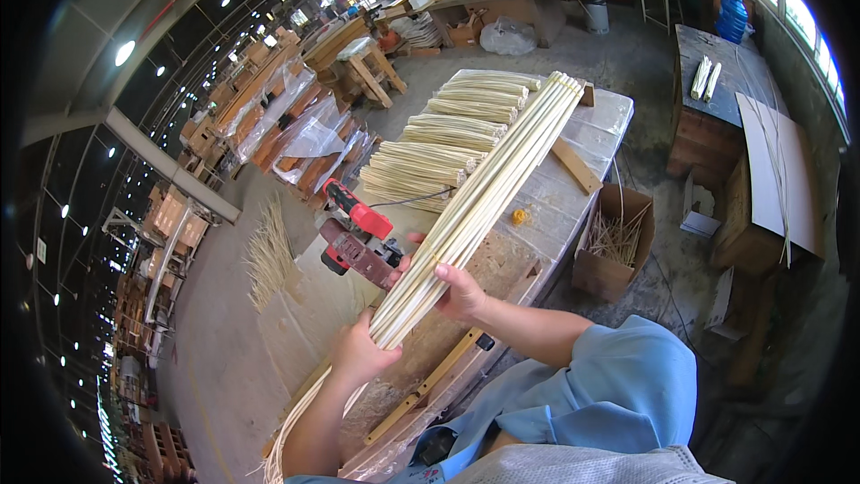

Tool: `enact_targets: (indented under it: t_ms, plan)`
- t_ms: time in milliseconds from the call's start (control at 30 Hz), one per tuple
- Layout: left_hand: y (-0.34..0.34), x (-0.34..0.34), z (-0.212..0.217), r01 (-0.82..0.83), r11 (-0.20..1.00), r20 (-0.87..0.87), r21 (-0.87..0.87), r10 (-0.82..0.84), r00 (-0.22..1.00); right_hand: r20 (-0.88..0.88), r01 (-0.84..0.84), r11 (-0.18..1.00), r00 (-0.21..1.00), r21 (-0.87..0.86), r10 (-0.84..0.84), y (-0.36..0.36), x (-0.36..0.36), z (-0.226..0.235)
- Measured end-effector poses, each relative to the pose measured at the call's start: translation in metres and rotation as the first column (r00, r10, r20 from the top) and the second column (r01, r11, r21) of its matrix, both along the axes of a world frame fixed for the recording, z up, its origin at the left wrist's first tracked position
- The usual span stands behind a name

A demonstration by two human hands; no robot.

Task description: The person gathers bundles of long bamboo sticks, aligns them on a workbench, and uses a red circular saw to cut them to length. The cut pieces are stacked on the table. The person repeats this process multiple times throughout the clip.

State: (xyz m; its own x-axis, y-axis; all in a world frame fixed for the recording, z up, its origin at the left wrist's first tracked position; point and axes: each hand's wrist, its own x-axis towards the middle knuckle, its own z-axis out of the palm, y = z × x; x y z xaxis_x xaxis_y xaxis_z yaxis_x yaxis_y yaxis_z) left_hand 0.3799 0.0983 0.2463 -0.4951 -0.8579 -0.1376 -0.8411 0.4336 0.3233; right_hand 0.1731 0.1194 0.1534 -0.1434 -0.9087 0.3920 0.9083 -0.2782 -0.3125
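Pale cane-stick bundle slants across the desk. Left hand and right hand hold it, fingers wrapped around its lower half.

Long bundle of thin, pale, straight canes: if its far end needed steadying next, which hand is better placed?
Probably the right hand: it grips the bundle farther up, closer to the far end, while the left hand holds it lower down.
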Motion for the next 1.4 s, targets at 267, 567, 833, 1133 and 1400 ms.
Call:
enact_targets:
  t_ms: [267,567,833,1133,1400]
  plan:
    - [0.000,0.004,-0.013,0.022,0.994,-0.035,-0.103,-0.026,0.999,-0.047,0.232,0.972,0.972,0.047,-0.230,-0.015,-0.073,0.008]
    - [0.017,0.008,-0.012,0.001,0.946,-0.055,-0.323,-0.020,0.998,0.013,-0.023,0.999,1.000,-0.047,0.023,-0.006,0.014,0.004]
    - [0.019,0.004,-0.028,0.033,0.767,-0.032,-0.641,-0.070,0.997,0.035,-0.007,1.000,0.999,-0.003,0.007,-0.013,0.015,0.001]
    - [0.015,0.004,-0.006,0.027,0.965,-0.014,-0.260,-0.032,0.999,-0.058,-0.031,0.999,0.998,-0.014,0.030,-0.012,0.008,-0.008]
    - [-0.008,-0.006,-0.041,0.062,0.983,-0.128,-0.175,-0.085,0.988,0.006,0.076,0.936,0.996,0.342,-0.084,-0.007,0.015,-0.011]
